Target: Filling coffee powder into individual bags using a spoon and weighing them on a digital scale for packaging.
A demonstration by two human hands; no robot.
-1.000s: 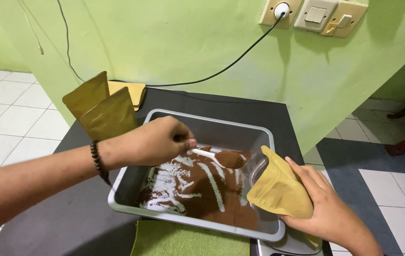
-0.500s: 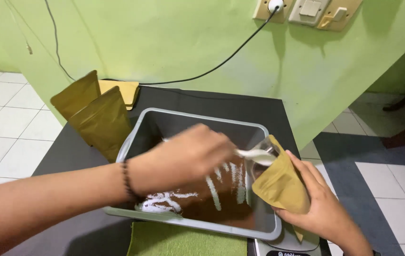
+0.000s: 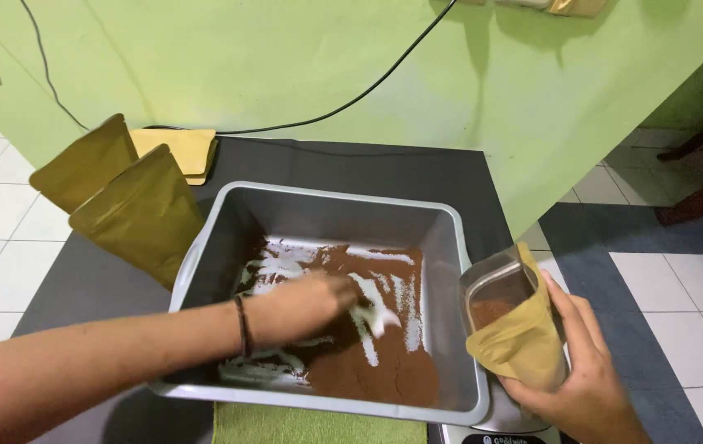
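1. Now the open yellow pouch (image 3: 518,333) stands just right of the grey tub (image 3: 458,247), near the right front corner of the dark table (image 3: 384,168); brown powder shows through its clear mouth.
2. Wrapped around the pouch's lower part, the right hand (image 3: 579,380) keeps it upright with fingers closed on it from the right side.
3. Inside the tub, the left hand (image 3: 298,308) is curled around a white spoon (image 3: 378,316), whose bowl rests down in the brown powder (image 3: 376,366); the picture is blurred there, so whether the spoon is loaded cannot be told.
4. Judging by this, the step in hand is scooping another spoonful; the next move calls for a level lift to the right over the tub's rim and into the pouch's mouth without spilling.
5. Farther out, two more pouches (image 3: 125,201) lean at the tub's left, a green cloth (image 3: 310,425) lies at the near edge, and a scale's (image 3: 508,427) corner peeks out beneath the held pouch.
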